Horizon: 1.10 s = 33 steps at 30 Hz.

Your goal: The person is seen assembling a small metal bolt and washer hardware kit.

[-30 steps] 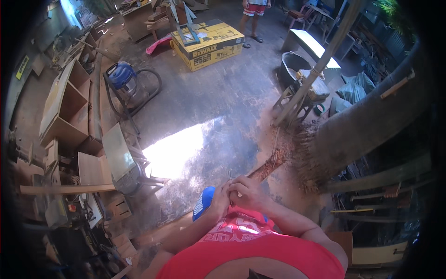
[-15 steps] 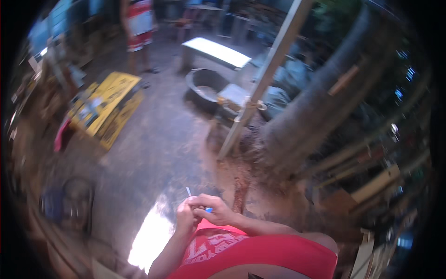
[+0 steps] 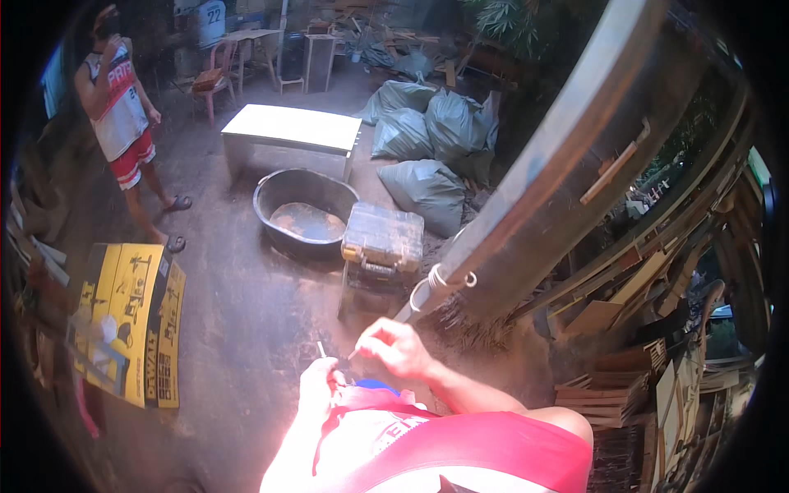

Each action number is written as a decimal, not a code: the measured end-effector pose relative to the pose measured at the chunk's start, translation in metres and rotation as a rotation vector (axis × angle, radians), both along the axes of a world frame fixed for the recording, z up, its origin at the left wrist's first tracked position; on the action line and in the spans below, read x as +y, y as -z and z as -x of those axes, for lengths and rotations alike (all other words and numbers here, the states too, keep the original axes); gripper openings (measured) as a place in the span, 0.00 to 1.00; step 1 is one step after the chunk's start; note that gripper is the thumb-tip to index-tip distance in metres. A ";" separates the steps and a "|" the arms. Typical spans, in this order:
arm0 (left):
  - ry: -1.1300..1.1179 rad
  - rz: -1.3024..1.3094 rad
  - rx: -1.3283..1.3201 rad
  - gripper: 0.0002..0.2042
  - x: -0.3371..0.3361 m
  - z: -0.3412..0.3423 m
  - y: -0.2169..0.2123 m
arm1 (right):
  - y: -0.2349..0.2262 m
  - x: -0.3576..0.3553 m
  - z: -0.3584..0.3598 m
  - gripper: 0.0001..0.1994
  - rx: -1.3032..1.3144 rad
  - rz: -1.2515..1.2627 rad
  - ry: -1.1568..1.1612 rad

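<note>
The hands have come apart: half a second ago they were folded together above the lap, and now only the left hand (image 3: 316, 386) has the rod (image 3: 321, 350). From where I stand, that thin pale piece sticks up out of the left fingers, which look clamped around its lower part. The rod is in front of the person's red shirt (image 3: 493, 440), held clear of the floor (image 3: 263, 304).

The right hand (image 3: 396, 349) is lifted just beside it, to the right, with its fingers curled. Something slim may be pinched at their tips, but I cannot tell whether they grip anything. As I judge it, the split leaves the left hand to steady the rod alone and gives the right room to work separately.

The person has also turned rightward. The yellow box (image 3: 123, 312) has slid over to the left of the view, while the tub (image 3: 271, 222) and the case (image 3: 383, 237) just beside it sit nearer the middle, with the sacks (image 3: 431, 193) behind. A co-worker (image 3: 123, 107), now in view from head to foot, stands beyond the box with one hand raised to the face. Bright sun washes out the left forearm, so finer detail there is lost.
</note>
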<state>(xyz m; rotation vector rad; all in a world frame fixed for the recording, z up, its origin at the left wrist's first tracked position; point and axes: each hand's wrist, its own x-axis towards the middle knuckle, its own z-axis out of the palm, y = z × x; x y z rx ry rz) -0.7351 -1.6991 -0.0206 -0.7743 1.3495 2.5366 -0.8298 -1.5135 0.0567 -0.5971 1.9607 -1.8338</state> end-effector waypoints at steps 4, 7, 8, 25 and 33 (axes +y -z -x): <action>-0.056 -0.197 0.008 0.08 -0.084 0.073 -0.015 | -0.056 -0.067 0.159 0.02 0.309 0.060 0.217; -0.123 -0.300 -0.032 0.07 -0.130 0.130 -0.021 | -0.100 -0.109 0.286 0.02 0.518 0.165 0.349; -0.109 -0.281 -0.064 0.07 -0.146 0.150 -0.020 | -0.117 -0.121 0.328 0.03 0.561 0.164 0.394; 0.251 -0.254 0.263 0.12 -0.503 0.489 -0.028 | -0.386 -0.348 0.807 0.18 0.845 -1.780 0.847; 0.340 -0.226 0.295 0.15 -0.600 0.659 -0.007 | -0.378 -0.426 0.960 0.22 0.803 -1.883 0.876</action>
